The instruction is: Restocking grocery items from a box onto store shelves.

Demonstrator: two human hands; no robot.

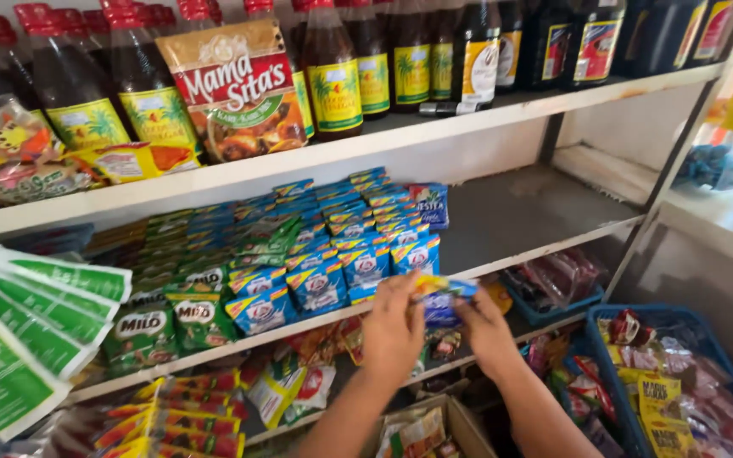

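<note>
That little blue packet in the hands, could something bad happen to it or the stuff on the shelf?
Maybe. Both hands, left hand and right hand, pinch the blue packet right at the shelf edge, so a loose grip could drop it into the cardboard box below. The blue sachet rows stand packed close beside the hands, so a nudge might tip some over.

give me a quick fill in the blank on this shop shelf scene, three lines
1. Both hands, left hand and right hand, hold a small ____ and yellow packet.
2. The bottles stand on the ____ shelf.
3. The green sachets lie to the ____ of the blue sachets.

Missing words: blue; top; left
</note>
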